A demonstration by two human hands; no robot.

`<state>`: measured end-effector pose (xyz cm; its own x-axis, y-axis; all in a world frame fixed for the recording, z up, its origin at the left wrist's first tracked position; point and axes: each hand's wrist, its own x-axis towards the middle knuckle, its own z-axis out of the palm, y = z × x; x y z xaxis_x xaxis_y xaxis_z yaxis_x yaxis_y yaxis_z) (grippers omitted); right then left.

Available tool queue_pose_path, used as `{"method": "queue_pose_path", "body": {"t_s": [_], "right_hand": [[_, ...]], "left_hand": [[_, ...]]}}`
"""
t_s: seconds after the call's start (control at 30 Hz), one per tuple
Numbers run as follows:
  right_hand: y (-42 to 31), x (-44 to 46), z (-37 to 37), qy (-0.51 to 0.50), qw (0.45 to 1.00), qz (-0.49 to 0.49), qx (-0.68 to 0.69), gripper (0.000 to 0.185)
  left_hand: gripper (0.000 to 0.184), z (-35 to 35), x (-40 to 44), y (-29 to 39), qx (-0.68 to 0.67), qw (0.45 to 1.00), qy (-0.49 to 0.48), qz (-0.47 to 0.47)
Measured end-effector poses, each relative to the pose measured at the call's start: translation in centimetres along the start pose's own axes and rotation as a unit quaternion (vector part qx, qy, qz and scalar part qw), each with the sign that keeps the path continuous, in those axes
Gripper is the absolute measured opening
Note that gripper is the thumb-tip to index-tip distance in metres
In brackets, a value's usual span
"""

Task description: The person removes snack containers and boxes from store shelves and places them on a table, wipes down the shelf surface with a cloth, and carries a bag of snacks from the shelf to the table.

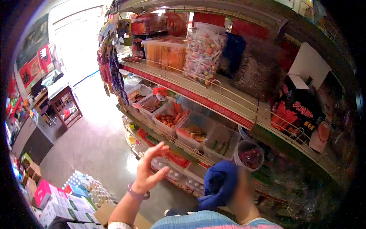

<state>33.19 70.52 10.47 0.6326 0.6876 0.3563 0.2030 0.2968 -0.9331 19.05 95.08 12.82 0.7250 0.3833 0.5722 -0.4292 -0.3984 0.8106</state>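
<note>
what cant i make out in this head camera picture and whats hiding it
Right grip: head view; a blur hides how its fingers meet the blue cloth.
Beyond the bright doorway: head view; glare washes it out.
Purple pieces in the round plastic tub: head view; too small and dim to identify.
Lowest white carton: head view; the bottom edge cuts it off.

Your left forearm point(124, 210) slants up and inward to a raised left hand point(148, 174), its fingers point(155, 148) loosely curved, thumb parted from them. Your right forearm point(247, 214) stands nearly upright; the right hand point(243, 189) is blurred, its finger pose indistinct.
</note>
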Motion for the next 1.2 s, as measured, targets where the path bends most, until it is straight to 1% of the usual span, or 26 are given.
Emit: {"method": "queue_pose_path", "body": {"t_s": [0.07, 0.13, 0.17, 0.23, 0.3, 0.33, 0.37, 0.43, 0.5, 0.57, 0.63, 0.73, 0.83, 0.87, 0.97, 1.0, 1.1, 1.13, 1.2], "right_hand": [[-0.1, 0.9, 0.0, 0.005, 0.993, 0.072, 0.097, 0.030], [0.6, 1.9, -0.4, 0.036, 0.977, 0.113, 0.178, 0.032], [1.0, 2.4, -0.8, 0.057, 0.970, 0.119, 0.205, 0.033], [1.9, 3.3, -1.8, 0.108, 0.956, 0.117, 0.247, 0.035], [1.7, 4.6, -2.4, 0.090, 0.954, 0.076, 0.276, 0.037], [0.6, 5.9, -2.1, 0.048, 0.953, 0.052, 0.293, 0.039], [-0.6, 7.2, -1.8, 0.005, 0.950, 0.029, 0.311, 0.041], [-0.6, 8.2, -1.7, 0.036, 0.950, -0.057, 0.305, 0.040], [-0.3, 9.2, -1.4, 0.121, 0.950, -0.149, 0.246, 0.040], [0.2, 10.1, -1.2, 0.192, 0.942, -0.206, 0.182, 0.040], [0.4, 10.6, -0.9, 0.226, 0.940, -0.220, 0.131, 0.040], [0.5, 11.4, 0.1, 0.259, 0.935, -0.235, 0.066, 0.039], [0.3, 12.3, 1.2, 0.287, 0.926, -0.244, 0.007, 0.039], [0.0, 12.7, 1.6, 0.298, 0.921, -0.248, -0.014, 0.039], [-0.8, 14.6, 3.3, 0.330, 0.907, -0.252, -0.070, 0.039], [-1.2, 15.2, 4.0, 0.340, 0.902, -0.252, -0.085, 0.039], [-2.4, 17.3, 5.9, 0.369, 0.887, -0.246, -0.131, 0.039], [-3.1, 18.1, 6.2, 0.375, 0.884, -0.239, -0.142, 0.040], [-4.6, 19.2, 6.4, 0.394, 0.876, -0.224, -0.161, 0.040]], "left_hand": [[0.070, -1.8, 3.4, -1.1, 0.021, 0.999, 0.006, 0.039], [0.075, -3.4, 7.1, -2.0, 0.062, 0.993, -0.005, 0.098], [0.076, -3.8, 9.2, -2.0, 0.084, 0.988, -0.005, 0.129], [0.077, -4.6, 13.5, -2.4, 0.100, 0.979, 0.005, 0.178], [0.076, -5.4, 17.7, -2.4, 0.158, 0.965, 0.024, 0.208], [0.075, -5.7, 19.5, -2.3, 0.219, 0.950, 0.048, 0.219], [0.072, -5.8, 21.3, -2.2, 0.251, 0.936, 0.069, 0.236], [0.070, -7.1, 24.7, -1.6, 0.361, 0.884, 0.096, 0.283], [0.068, -8.6, 27.6, -1.8, 0.403, 0.864, 0.106, 0.283], [0.065, -9.9, 30.3, -2.1, 0.457, 0.835, 0.117, 0.283], [0.061, -11.5, 32.5, -3.0, 0.497, 0.818, 0.119, 0.265], [0.058, -13.4, 35.3, -5.1, 0.526, 0.801, 0.116, 0.262], [0.054, -15.0, 37.4, -7.2, 0.493, 0.830, 0.091, 0.244], [0.052, -15.6, 38.2, -7.7, 0.470, 0.850, 0.077, 0.227], [0.050, -16.9, 40.0, -9.1, 0.343, 0.919, 0.072, 0.180], [0.048, -17.4, 40.5, -9.6, 0.309, 0.933, 0.062, 0.177], [0.046, -18.5, 41.6, -9.7, 0.261, 0.964, 0.025, 0.050], [0.046, -18.7, 42.1, -10.7, 0.222, 0.967, 0.030, 0.122], [0.048, -18.7, 42.8, -11.6, 0.133, 0.977, 0.016, 0.167]]}}
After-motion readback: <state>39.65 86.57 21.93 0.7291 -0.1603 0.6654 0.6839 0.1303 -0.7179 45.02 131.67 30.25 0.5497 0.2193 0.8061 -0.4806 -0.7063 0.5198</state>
